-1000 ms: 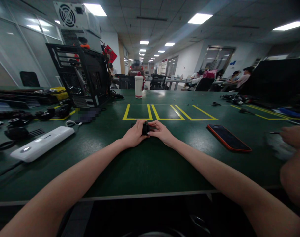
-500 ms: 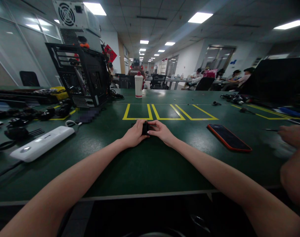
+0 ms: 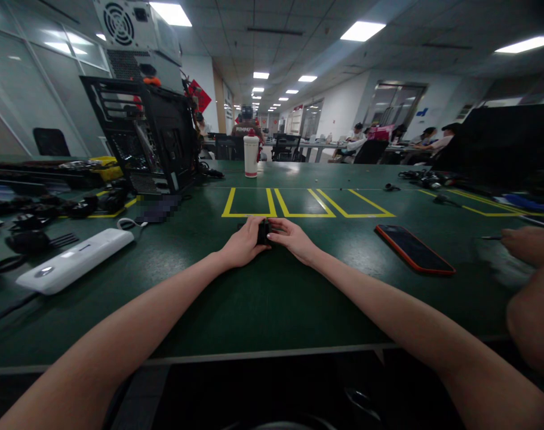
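Between my two hands sits a small black block-like part [image 3: 263, 232], just in front of the yellow tape marks on the green table [image 3: 272, 310]. My left hand [image 3: 245, 242] is closed round its left side, covering much of it. From the right, my right hand [image 3: 292, 239] pinches it with thumb and fingertips. What kind of part it is cannot be made out, since the fingers hide most of it.
On the left lie a white power strip [image 3: 77, 260] and black cables, with an open computer case [image 3: 157, 137] behind. A white cup [image 3: 251, 156] stands further back. To the right are an orange-edged phone [image 3: 414, 249] and another person's hand [image 3: 529, 245] holding a thin tool.
Almost nothing differs. Both my hands keep their hold on the black part, and the right fingers have shifted only slightly. The other person's hand at the right has moved a little left.
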Action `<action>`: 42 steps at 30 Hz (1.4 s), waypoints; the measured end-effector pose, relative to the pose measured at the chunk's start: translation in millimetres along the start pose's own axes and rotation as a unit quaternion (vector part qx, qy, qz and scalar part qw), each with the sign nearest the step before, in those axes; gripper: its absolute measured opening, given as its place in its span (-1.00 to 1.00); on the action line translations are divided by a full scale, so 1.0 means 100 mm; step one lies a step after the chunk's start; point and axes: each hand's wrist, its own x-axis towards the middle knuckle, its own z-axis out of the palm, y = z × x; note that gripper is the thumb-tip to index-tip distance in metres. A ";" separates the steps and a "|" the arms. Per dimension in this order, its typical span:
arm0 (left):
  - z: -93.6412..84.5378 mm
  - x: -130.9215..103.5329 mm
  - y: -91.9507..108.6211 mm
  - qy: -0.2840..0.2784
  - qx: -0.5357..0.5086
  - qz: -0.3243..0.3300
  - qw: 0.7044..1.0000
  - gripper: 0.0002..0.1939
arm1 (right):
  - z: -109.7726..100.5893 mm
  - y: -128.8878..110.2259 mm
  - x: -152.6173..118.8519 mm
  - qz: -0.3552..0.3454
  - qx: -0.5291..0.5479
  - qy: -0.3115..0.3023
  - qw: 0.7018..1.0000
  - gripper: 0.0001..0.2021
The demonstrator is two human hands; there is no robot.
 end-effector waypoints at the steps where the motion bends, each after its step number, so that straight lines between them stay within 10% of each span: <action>1: 0.00 0.00 0.00 -0.001 0.000 -0.001 1.000 -0.36 | 0.00 0.01 0.00 0.003 0.007 -0.008 1.000 -0.61; 42: 0.10 0.02 -0.16 0.027 0.034 0.042 0.998 -0.40 | -0.01 0.03 0.01 -0.066 -0.043 -0.007 0.997 -0.69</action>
